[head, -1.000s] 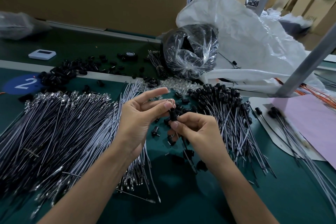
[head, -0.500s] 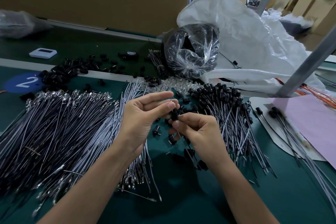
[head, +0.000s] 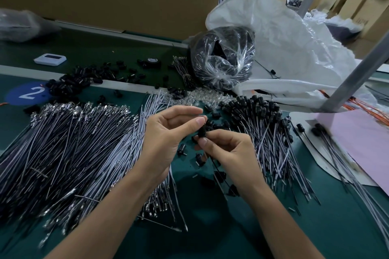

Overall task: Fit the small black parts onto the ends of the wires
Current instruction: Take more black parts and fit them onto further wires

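Observation:
My right hand pinches a small black part between thumb and fingers, with a thin wire trailing down below the hand. My left hand is raised beside it, thumb tip touching the top of that part and forefinger above; whether it pinches a wire end is hidden. A big pile of bare wires with metal ends lies to the left. Wires fitted with black parts are heaped to the right. Loose black parts lie between and under my hands.
More loose black parts are scattered by a blue "2" sticker. A clear bag of black parts, a white sack, a grey slanted post, pink paper and a white device ring the green table.
Both hands stayed nearly in place. The black part and my fingertips drew closer together, and my left fingers closed in a little above it.

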`<action>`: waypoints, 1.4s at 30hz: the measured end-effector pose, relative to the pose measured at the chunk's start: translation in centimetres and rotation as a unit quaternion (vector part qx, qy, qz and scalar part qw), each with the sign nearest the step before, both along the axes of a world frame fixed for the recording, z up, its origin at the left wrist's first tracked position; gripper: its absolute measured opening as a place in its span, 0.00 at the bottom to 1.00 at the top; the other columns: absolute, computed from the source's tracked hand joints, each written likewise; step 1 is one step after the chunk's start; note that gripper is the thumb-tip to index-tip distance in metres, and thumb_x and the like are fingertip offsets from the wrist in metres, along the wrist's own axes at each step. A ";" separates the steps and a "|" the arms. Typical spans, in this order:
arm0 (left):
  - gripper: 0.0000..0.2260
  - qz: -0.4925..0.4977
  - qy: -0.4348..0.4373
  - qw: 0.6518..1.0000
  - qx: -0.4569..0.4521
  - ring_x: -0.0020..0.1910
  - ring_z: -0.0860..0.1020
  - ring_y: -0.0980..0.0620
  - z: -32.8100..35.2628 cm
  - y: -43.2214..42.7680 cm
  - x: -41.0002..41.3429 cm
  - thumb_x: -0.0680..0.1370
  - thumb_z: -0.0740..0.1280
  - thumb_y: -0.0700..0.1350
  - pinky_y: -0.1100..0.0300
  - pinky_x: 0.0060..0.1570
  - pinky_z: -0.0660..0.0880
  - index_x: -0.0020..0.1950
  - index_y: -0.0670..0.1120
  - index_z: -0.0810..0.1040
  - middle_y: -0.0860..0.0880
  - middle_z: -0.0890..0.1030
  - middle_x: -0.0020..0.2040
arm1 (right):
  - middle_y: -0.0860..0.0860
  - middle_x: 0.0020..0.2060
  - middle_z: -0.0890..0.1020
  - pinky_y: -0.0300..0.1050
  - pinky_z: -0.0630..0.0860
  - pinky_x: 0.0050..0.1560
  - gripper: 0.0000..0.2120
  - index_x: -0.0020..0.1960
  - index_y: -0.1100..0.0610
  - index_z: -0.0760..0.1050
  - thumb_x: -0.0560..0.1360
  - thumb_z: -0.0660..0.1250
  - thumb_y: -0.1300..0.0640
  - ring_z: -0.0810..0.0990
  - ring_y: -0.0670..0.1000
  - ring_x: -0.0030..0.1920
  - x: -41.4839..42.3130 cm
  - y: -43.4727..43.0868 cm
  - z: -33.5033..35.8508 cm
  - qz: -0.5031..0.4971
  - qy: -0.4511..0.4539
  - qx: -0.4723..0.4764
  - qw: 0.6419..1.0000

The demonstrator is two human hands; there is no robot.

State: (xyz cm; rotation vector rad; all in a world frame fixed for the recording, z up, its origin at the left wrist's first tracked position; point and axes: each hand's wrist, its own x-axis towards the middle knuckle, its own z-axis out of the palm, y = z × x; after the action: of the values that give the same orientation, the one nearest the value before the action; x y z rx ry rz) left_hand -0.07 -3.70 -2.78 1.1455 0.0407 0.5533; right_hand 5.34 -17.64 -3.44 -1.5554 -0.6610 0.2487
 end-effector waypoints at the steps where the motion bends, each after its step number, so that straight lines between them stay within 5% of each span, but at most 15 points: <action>1: 0.09 0.004 -0.001 1.000 0.005 0.45 0.85 0.51 0.0 0.0 0.0 0.65 0.77 0.42 0.67 0.45 0.77 0.44 0.47 0.86 0.44 0.86 0.42 | 0.55 0.38 0.86 0.43 0.82 0.43 0.02 0.44 0.59 0.84 0.74 0.72 0.63 0.86 0.55 0.41 0.0 0.0 0.0 0.000 -0.001 0.003 1.000; 10: 0.11 -0.010 0.010 1.000 0.009 0.45 0.85 0.53 0.1 0.0 -0.1 0.65 0.76 0.43 0.67 0.43 0.77 0.46 0.50 0.87 0.44 0.87 0.43 | 0.51 0.36 0.86 0.41 0.80 0.42 0.05 0.43 0.56 0.84 0.74 0.72 0.63 0.85 0.51 0.40 0.2 0.0 -0.2 -0.025 -0.048 -0.008 0.999; 15: 0.10 -0.019 0.028 0.999 0.015 0.45 0.85 0.52 0.1 0.5 -0.1 0.65 0.76 0.46 0.67 0.41 0.78 0.45 0.46 0.87 0.43 0.86 0.45 | 0.48 0.36 0.86 0.51 0.81 0.42 0.11 0.40 0.47 0.84 0.73 0.73 0.64 0.84 0.54 0.38 0.4 0.0 -0.3 -0.055 -0.088 -0.018 0.994; 29: 0.08 -0.029 0.054 0.996 0.064 0.43 0.84 0.53 -0.1 1.2 0.2 0.64 0.77 0.47 0.66 0.39 0.77 0.40 0.45 0.86 0.44 0.87 0.44 | 0.54 0.34 0.85 0.57 0.78 0.37 0.01 0.43 0.57 0.84 0.72 0.74 0.62 0.81 0.60 0.35 0.6 -0.1 -0.4 -0.076 -0.092 -0.035 0.992; 36: 0.05 -0.038 0.031 0.997 0.053 0.44 0.84 0.51 -0.1 0.8 -0.1 0.66 0.77 0.44 0.65 0.43 0.78 0.40 0.46 0.86 0.44 0.86 0.45 | 0.56 0.36 0.85 0.62 0.78 0.39 0.07 0.42 0.49 0.84 0.73 0.73 0.62 0.81 0.64 0.38 0.4 0.0 -0.3 -0.051 -0.088 -0.018 0.995; 42: 0.05 -0.018 0.012 0.999 0.039 0.44 0.85 0.51 -0.1 0.3 -0.1 0.66 0.76 0.44 0.65 0.42 0.78 0.41 0.46 0.86 0.43 0.86 0.44 | 0.51 0.36 0.86 0.56 0.80 0.41 0.04 0.45 0.54 0.85 0.74 0.72 0.61 0.83 0.56 0.37 0.5 -0.1 -0.3 -0.038 -0.096 -0.035 0.994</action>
State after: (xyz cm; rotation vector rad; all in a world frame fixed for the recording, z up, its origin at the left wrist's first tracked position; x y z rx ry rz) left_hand -0.19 -3.39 -2.91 1.2273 0.0190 0.5127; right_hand 5.83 -17.77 -3.76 -1.6815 -0.7466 0.0656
